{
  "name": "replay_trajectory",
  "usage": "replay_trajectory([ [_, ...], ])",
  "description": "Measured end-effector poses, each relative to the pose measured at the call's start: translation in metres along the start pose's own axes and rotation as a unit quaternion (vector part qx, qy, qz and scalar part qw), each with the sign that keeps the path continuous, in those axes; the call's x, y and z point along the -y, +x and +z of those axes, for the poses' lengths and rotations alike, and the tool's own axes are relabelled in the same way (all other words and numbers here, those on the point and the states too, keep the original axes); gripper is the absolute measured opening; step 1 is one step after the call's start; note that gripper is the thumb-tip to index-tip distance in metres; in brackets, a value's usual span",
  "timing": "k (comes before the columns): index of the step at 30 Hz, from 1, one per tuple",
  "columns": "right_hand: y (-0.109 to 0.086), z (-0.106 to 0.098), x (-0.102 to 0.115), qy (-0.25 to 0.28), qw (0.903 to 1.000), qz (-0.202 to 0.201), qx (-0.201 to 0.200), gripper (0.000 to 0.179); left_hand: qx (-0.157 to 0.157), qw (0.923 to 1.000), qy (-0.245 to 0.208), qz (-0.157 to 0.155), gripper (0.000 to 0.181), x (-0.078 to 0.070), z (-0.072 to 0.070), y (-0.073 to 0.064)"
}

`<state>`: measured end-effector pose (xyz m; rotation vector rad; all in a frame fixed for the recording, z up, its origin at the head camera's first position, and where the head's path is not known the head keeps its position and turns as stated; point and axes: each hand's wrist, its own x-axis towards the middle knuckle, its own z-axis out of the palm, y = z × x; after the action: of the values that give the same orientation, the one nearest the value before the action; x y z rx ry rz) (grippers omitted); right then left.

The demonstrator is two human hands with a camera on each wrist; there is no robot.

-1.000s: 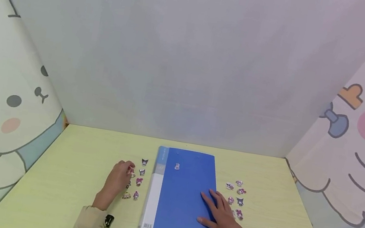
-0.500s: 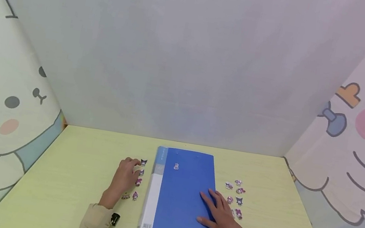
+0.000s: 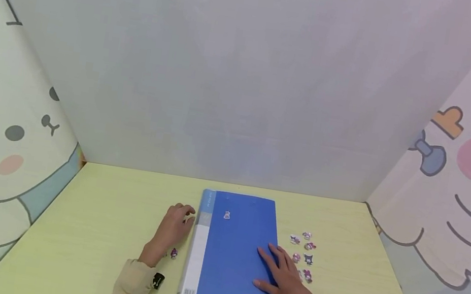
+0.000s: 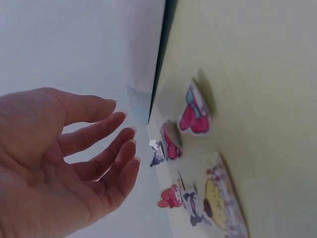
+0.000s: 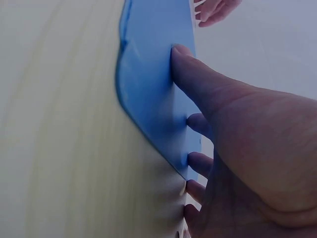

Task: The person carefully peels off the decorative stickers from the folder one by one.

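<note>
A blue ring binder (image 3: pixel 236 260) with a pale spine lies closed on the table. My right hand (image 3: pixel 289 286) rests spread on its right side; in the right wrist view the thumb (image 5: pixel 198 74) presses the blue cover (image 5: pixel 148 79). My left hand (image 3: pixel 171 232) hovers just left of the spine, fingers relaxed with nothing between them in the left wrist view. Below it are small cartoon cut-outs: a pink one (image 4: pixel 195 111), another behind it (image 4: pixel 171 141), and a yellow dog character (image 4: pixel 218 203). In the head view the hand hides most of them, leaving one (image 3: pixel 174 253) visible.
Several more cartoon cut-outs (image 3: pixel 308 259) lie right of the binder, near the right hand. One small white figure (image 3: pixel 226 215) is on the cover's upper left. A pale curtain (image 3: pixel 244 92) hangs behind the table (image 3: pixel 102 229).
My left hand has moved right, from the outer column of cut-outs over the inner one toward the spine, now covering most of them. The right hand has stayed on the binder.
</note>
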<state>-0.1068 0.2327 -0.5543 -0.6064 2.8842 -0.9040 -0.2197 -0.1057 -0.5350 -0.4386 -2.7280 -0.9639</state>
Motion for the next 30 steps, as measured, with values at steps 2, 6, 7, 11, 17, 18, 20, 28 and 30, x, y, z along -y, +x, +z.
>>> replay_trajectory([
  [2,-0.001,0.004,-0.004,-0.002,0.9999,-0.011,-0.014,0.074,0.005,1.0000,0.000,-0.001,0.011,-0.004,0.002,0.003],
  [6,-0.001,0.014,-0.017,-0.005,0.9986,-0.031,-0.042,0.074,0.012,0.9999,-0.002,-0.002,0.013,-0.012,0.006,0.008],
  [7,-0.001,0.017,-0.020,-0.012,0.9984,-0.031,-0.046,0.075,0.015,0.9999,-0.002,-0.002,0.013,-0.014,0.007,0.010],
  [11,-0.001,0.021,-0.024,-0.006,0.9982,-0.032,-0.050,0.075,0.024,0.9997,-0.010,0.001,0.013,-0.019,0.011,0.014],
  [17,-0.001,0.021,-0.024,-0.007,0.9984,-0.029,-0.049,0.075,0.020,0.9993,-0.012,0.030,0.011,-0.022,0.016,0.017],
  [18,-0.001,0.020,-0.023,-0.013,0.9984,-0.028,-0.048,0.076,0.020,0.9992,-0.009,0.033,0.011,-0.023,0.017,0.018],
  [20,-0.001,0.017,-0.019,-0.013,0.9985,-0.028,-0.044,0.075,0.018,0.9991,-0.005,0.039,0.011,-0.023,0.019,0.019],
  [28,-0.002,0.000,0.001,0.008,0.9995,-0.020,-0.025,0.071,0.028,0.9980,-0.001,0.057,0.012,-0.028,0.025,0.024],
  [30,-0.002,0.000,0.002,0.011,0.9995,-0.018,-0.023,0.071,0.036,0.9977,-0.002,0.058,0.012,-0.031,0.026,0.025],
])
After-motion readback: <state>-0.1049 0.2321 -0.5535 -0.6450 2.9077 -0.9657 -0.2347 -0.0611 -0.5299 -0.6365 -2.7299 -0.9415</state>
